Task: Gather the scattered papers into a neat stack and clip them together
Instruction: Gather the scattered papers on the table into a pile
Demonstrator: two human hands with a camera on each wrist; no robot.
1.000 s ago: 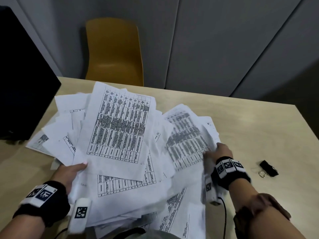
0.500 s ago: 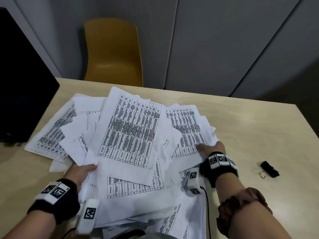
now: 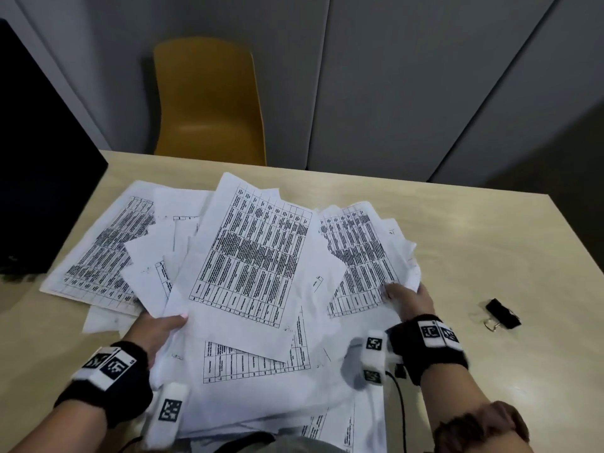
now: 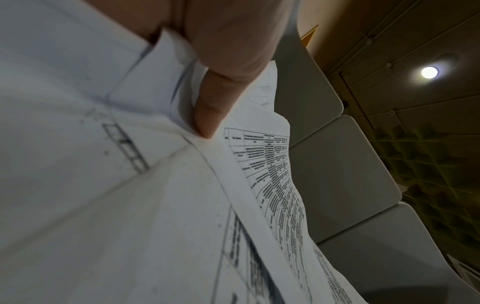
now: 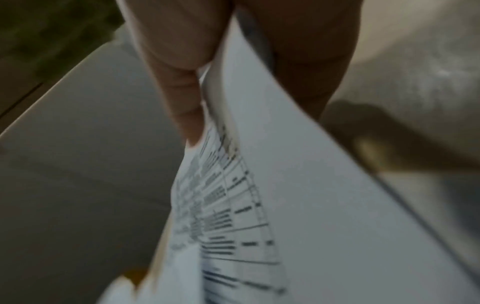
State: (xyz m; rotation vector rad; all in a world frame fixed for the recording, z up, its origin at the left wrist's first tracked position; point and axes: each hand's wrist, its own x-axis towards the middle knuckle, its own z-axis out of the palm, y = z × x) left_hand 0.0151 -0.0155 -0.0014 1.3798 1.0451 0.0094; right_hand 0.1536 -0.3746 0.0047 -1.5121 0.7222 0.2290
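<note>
While still fanned, printed papers [image 3: 248, 263].

The fanned papers [image 3: 248, 273] cover the middle and left of the table [image 3: 490, 243], leaving bare wood along the far edge and across the right side. There only a black binder clip [image 3: 501, 313] lies, near the right hand [image 3: 410, 300]. A dark monitor [image 3: 42, 178] blocks the far left, and a yellow chair [image 3: 209, 103] stands beyond the far edge.

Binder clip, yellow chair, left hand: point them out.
Binder clip [image 3: 502, 313]: head view, on its black body.
Yellow chair [image 3: 209, 103]: head view, middle of the backrest.
Left hand [image 3: 157, 330]: head view, back of the hand.
</note>
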